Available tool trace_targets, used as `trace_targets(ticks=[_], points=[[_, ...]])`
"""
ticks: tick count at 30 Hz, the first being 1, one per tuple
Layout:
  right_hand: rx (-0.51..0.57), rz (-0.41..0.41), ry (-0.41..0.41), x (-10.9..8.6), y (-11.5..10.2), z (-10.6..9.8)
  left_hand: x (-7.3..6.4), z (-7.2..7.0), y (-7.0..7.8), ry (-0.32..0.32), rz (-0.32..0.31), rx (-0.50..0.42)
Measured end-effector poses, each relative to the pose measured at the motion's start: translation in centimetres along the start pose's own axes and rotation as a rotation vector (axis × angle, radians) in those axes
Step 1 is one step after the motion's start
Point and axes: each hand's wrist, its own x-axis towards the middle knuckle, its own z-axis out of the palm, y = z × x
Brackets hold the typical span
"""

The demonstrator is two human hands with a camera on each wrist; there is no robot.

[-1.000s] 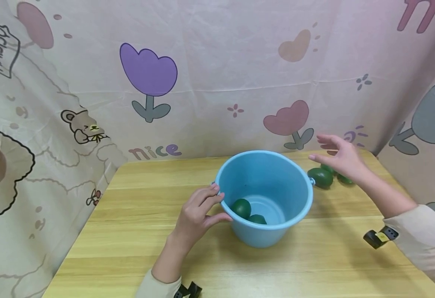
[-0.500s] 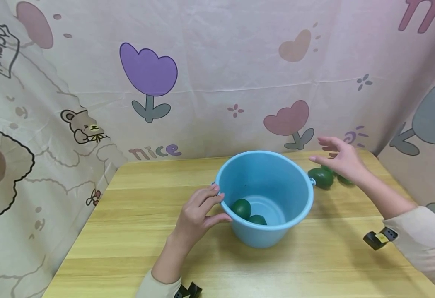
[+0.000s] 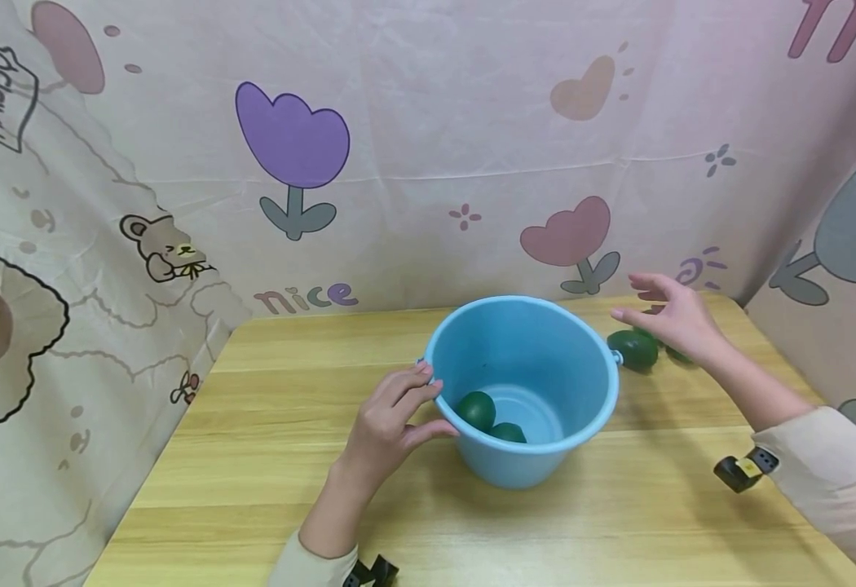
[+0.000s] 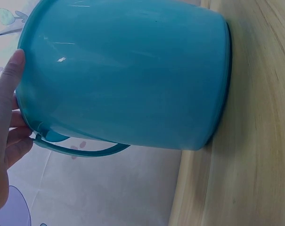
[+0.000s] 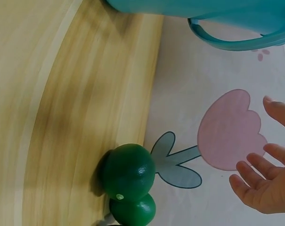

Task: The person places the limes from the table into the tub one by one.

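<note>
Spread fingers of the right hand (image 3: pixel 673 316) hang above the green fruits (image 3: pixel 632 350) on the bench (image 3: pixel 266 440); the left hand (image 3: pixel 391 416) grips the rim of the bucket (image 3: pixel 519 465), two more fruits (image 3: pixel 476 411) inside. We judge a glancing touch could scatter the rounded pile.

The head view looks down on the table (image 3: pixel 215 473) from high up. Both wrist views see the bucket (image 4: pixel 133 75) sideways, the left one closer.

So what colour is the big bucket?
The bucket is light blue, inside and outside; the head view shows it best.
</note>
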Motion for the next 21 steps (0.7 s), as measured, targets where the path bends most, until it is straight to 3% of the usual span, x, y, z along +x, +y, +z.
trace_targets(ticks=[13,21], points=[[-0.028,0.001,0.0,0.1,1.4,0.5,0.0,0.0,0.0,-0.011,-0.004,-0.002],[-0.037,0.047,-0.016,0.2,2.6,0.8,0.0,0.0,0.0,-0.001,0.001,-0.005]])
